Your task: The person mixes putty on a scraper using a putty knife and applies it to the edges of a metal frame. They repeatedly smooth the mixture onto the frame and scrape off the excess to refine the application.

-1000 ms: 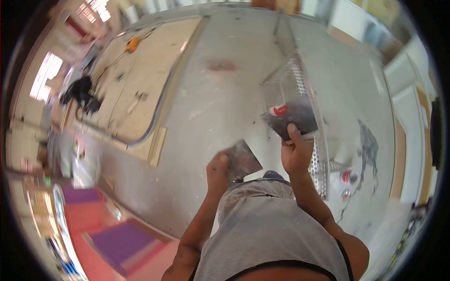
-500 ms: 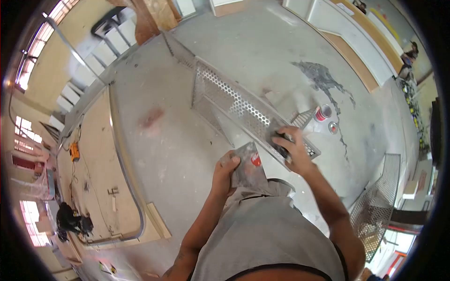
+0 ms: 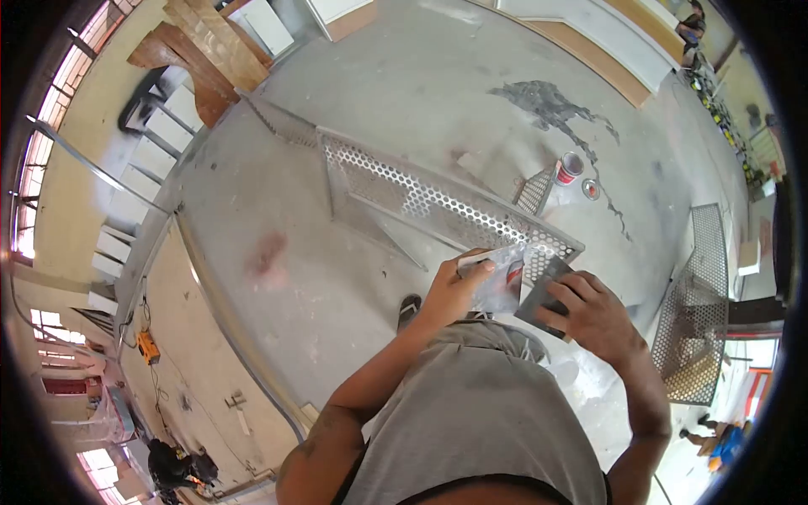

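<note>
My left hand grips a thin grey plate that carries a smear of red paste. In my right hand is a dark, flat rectangular spreader, its edge close beside the plate. Both are held in front of my waist, over the near end of a long perforated metal frame. Beyond that end stands an open tin with a red label, and a small round lid with red on it lies next to it.
A smaller perforated piece lies by the tin. To the right stands another perforated metal panel. A board-topped platform with an orange tool is at left. People appear at the edges, one crouching at lower left.
My right hand has drawn the spreader back from the metal frame toward the plate. My left hand has moved right with the plate, bringing the two together. The view has shifted.
</note>
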A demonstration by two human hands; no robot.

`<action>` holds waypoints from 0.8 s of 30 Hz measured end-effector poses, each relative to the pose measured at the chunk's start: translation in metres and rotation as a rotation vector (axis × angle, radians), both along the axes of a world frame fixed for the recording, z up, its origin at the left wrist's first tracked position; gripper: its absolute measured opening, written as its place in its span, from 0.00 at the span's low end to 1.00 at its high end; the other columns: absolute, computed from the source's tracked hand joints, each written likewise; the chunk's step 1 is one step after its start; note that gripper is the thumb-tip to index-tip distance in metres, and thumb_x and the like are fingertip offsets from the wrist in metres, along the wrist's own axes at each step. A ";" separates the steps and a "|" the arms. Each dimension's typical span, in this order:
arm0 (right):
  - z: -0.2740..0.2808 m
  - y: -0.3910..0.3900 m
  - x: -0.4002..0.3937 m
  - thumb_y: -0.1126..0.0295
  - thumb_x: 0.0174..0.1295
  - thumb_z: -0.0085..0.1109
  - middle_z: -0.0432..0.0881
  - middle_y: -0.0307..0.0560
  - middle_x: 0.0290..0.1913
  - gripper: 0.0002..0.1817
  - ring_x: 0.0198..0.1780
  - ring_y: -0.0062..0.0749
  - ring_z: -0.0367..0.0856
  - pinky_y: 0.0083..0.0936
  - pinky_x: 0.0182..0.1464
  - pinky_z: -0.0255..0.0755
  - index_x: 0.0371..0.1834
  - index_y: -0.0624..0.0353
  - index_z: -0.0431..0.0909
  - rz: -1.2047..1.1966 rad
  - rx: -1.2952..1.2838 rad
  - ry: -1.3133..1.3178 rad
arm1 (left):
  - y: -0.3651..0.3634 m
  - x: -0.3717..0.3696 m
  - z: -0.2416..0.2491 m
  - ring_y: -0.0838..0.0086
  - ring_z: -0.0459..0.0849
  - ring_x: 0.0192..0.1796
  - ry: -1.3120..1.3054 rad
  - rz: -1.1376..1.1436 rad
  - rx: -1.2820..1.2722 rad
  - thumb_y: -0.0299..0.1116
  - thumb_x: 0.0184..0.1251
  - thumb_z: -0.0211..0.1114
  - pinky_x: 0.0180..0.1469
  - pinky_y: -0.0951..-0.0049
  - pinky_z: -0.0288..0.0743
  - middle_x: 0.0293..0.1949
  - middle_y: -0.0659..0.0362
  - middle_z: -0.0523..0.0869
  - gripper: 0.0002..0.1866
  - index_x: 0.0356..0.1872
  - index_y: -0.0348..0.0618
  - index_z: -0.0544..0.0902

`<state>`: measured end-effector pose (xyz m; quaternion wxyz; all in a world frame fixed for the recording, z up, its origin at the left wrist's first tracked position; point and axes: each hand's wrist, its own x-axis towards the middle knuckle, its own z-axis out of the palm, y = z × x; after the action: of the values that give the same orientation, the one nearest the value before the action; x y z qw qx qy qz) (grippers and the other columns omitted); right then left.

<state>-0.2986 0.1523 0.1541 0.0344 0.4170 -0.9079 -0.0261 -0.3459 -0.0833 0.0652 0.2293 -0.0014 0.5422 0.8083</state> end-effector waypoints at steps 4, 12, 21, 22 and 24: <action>-0.005 -0.042 0.007 0.69 0.48 0.61 0.71 0.41 0.53 0.23 0.57 0.40 0.71 0.37 0.61 0.69 0.51 0.37 0.76 -0.141 -0.185 0.105 | -0.032 -0.012 -0.010 0.80 0.80 0.38 0.019 -0.097 -0.012 0.35 0.69 0.61 0.43 0.78 0.75 0.37 0.59 0.85 0.16 0.50 0.32 0.81; -0.032 -0.133 0.030 0.74 0.45 0.64 0.74 0.43 0.52 0.23 0.56 0.46 0.73 0.41 0.55 0.73 0.48 0.43 0.79 -0.430 -0.506 0.112 | -0.096 -0.040 -0.030 0.68 0.85 0.42 -0.395 -0.187 0.546 0.34 0.68 0.60 0.48 0.68 0.80 0.45 0.55 0.84 0.20 0.57 0.33 0.75; -0.081 -0.168 0.058 0.95 0.33 0.51 0.73 0.57 0.52 0.38 0.57 0.52 0.72 0.40 0.59 0.70 0.54 0.57 0.72 -0.891 -0.981 0.056 | -0.125 -0.057 -0.037 0.67 0.83 0.51 -0.415 -0.070 0.642 0.37 0.69 0.57 0.55 0.65 0.77 0.48 0.55 0.84 0.19 0.56 0.38 0.77; -0.081 -0.171 0.060 0.95 0.34 0.51 0.72 0.58 0.52 0.38 0.57 0.52 0.72 0.39 0.59 0.69 0.55 0.57 0.72 -0.835 -1.071 0.110 | -0.121 -0.055 -0.041 0.67 0.83 0.51 -0.422 -0.107 0.642 0.37 0.69 0.57 0.55 0.65 0.77 0.48 0.55 0.84 0.19 0.56 0.38 0.77; -0.072 -0.179 0.063 0.89 0.40 0.59 0.71 0.55 0.54 0.33 0.57 0.53 0.72 0.43 0.60 0.67 0.55 0.53 0.73 -0.633 -1.180 0.090 | -0.114 -0.044 -0.046 0.69 0.81 0.53 -0.561 -0.216 0.645 0.35 0.69 0.58 0.59 0.66 0.76 0.51 0.55 0.82 0.21 0.59 0.37 0.74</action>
<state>-0.2352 -0.0267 0.0824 0.2851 0.0406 -0.8462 0.4484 -0.3899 -0.1969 0.0195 0.4394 -0.0927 0.1761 0.8760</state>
